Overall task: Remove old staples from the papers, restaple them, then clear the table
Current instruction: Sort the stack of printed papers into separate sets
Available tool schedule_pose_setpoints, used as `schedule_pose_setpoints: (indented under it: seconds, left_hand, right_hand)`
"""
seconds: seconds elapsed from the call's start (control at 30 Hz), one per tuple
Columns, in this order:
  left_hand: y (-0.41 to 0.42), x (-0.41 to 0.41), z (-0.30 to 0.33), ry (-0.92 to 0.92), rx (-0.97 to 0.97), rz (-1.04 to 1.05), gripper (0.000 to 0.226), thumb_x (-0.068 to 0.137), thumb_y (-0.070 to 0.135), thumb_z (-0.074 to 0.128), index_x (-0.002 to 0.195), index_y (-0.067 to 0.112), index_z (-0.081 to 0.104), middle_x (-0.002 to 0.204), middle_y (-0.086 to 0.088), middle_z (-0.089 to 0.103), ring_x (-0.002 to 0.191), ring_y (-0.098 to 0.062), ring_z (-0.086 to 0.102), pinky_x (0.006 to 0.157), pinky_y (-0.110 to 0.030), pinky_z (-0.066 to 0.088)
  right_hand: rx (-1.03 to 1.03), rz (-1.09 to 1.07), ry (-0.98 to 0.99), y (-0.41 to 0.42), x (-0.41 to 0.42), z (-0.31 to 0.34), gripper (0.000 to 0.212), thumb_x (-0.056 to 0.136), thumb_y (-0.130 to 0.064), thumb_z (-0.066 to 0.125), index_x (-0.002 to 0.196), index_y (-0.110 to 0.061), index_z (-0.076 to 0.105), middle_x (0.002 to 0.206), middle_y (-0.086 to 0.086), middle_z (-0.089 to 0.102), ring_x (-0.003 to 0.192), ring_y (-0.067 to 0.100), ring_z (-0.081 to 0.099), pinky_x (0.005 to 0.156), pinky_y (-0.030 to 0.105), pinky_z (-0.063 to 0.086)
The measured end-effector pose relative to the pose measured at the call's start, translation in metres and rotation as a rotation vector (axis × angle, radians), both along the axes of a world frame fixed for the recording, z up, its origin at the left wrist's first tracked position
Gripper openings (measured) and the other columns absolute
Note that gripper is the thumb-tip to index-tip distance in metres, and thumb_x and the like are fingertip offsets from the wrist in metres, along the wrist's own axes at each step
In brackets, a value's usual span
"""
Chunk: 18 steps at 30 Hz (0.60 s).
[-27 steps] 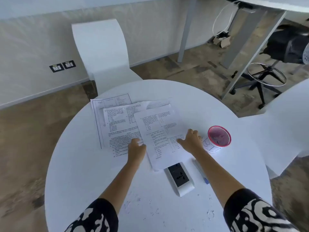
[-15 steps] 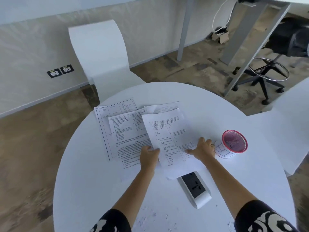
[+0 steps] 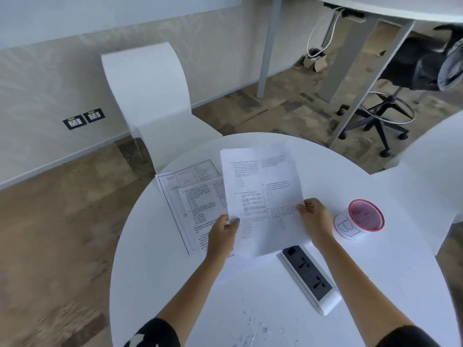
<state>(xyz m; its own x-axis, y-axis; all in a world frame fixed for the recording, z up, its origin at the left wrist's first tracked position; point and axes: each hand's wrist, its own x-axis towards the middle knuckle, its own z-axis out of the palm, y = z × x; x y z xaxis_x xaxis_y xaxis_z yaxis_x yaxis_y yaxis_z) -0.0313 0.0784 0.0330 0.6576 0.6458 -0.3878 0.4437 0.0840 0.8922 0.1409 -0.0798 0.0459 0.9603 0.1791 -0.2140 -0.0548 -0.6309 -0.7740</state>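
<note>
A printed sheet (image 3: pixel 260 196) was held up above the round white table (image 3: pixel 375 284), tilted toward the camera. The left hand (image 3: pixel 223 236) pinched its lower left edge, thumb on the front face, and the right hand (image 3: pixel 314 219) gripped its right edge with curled fingers. More printed papers (image 3: pixel 193 196) lay flat on the tabletop just behind and to the left of the raised sheet, overlapping one another, the bottom one showing a ruled border.

Below the raised sheet a white power strip (image 3: pixel 309 279) with dark sockets lay at a slant on the table. To the right of the right hand stood a white cup (image 3: pixel 358 222) with a red rim and blue lettering on its side. Small white scraps (image 3: pixel 258 329) were scattered on the near part of the surface.

Beyond the table stood a curved white chair (image 3: pixel 152 96), with two wall sockets (image 3: pixel 84 118) low on the pale wall to its left. The floor was brown and patchy. At the upper right a black office chair (image 3: pixel 390 96) stood beside the legs of another white desk (image 3: pixel 350 58), where a white cable hung down.
</note>
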Motion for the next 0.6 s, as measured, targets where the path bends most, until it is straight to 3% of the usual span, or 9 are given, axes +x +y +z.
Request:
schedule_pose_setpoints:
  seconds: [0.07, 0.17, 0.27, 0.37, 0.47, 0.6]
  left_hand:
    - [0.012, -0.014, 0.002, -0.021, -0.175, -0.046, 0.006, 0.095, 0.023, 0.061, 0.097, 0.017, 0.061, 0.09, -0.006, 0.07, 0.069, -0.018, 0.069, 0.059, -0.026, 0.055]
    - [0.026, -0.029, -0.001, -0.017, -0.278, -0.074, 0.028, 0.091, 0.009, 0.067, 0.068, 0.009, 0.051, 0.067, -0.007, 0.066, 0.067, -0.019, 0.074, 0.064, -0.026, 0.059]
    - [0.036, -0.033, -0.006, 0.003, -0.383, -0.058, 0.014, 0.088, 0.004, 0.07, 0.078, -0.001, 0.061, 0.072, -0.01, 0.067, 0.069, -0.018, 0.07, 0.08, -0.031, 0.06]
    - [0.042, -0.039, -0.007, 0.042, -0.417, -0.071, 0.017, 0.086, 0.008, 0.074, 0.09, -0.008, 0.068, 0.073, -0.01, 0.069, 0.062, -0.012, 0.066, 0.067, -0.022, 0.059]
    - [0.049, -0.045, -0.008, 0.076, -0.332, -0.069, 0.023, 0.085, 0.018, 0.077, 0.082, -0.004, 0.069, 0.067, -0.008, 0.069, 0.053, -0.009, 0.063, 0.058, -0.019, 0.055]
    - [0.064, -0.055, -0.011, 0.127, -0.286, -0.1, 0.024, 0.084, 0.026, 0.077, 0.08, 0.002, 0.072, 0.067, -0.007, 0.069, 0.054, -0.008, 0.063, 0.056, -0.018, 0.054]
  right_hand:
    - [0.04, -0.057, -0.057, 0.011, -0.006, 0.003, 0.013, 0.092, -0.019, 0.059, 0.101, -0.01, 0.059, 0.09, 0.003, 0.062, 0.086, 0.024, 0.058, 0.077, 0.036, 0.047]
    - [0.099, -0.117, -0.107, 0.025, -0.015, 0.003, 0.014, 0.092, -0.018, 0.058, 0.102, -0.008, 0.059, 0.09, 0.004, 0.061, 0.086, 0.024, 0.057, 0.073, 0.031, 0.043]
    - [0.151, -0.194, -0.106, 0.037, -0.023, 0.004, 0.015, 0.093, -0.018, 0.057, 0.105, -0.008, 0.058, 0.092, 0.003, 0.059, 0.086, 0.022, 0.054, 0.074, 0.029, 0.04]
    - [0.17, -0.234, -0.106, 0.044, -0.028, 0.001, 0.013, 0.094, -0.018, 0.056, 0.104, -0.009, 0.058, 0.092, 0.002, 0.059, 0.086, 0.02, 0.053, 0.074, 0.027, 0.037]
    - [0.18, -0.221, -0.091, 0.047, -0.033, -0.003, 0.008, 0.093, -0.018, 0.057, 0.098, -0.012, 0.057, 0.092, 0.003, 0.06, 0.086, 0.021, 0.054, 0.074, 0.027, 0.038]
    - [0.174, -0.208, -0.089, 0.047, -0.036, -0.008, 0.005, 0.093, -0.018, 0.057, 0.096, -0.014, 0.055, 0.093, 0.004, 0.062, 0.084, 0.022, 0.055, 0.072, 0.027, 0.038]
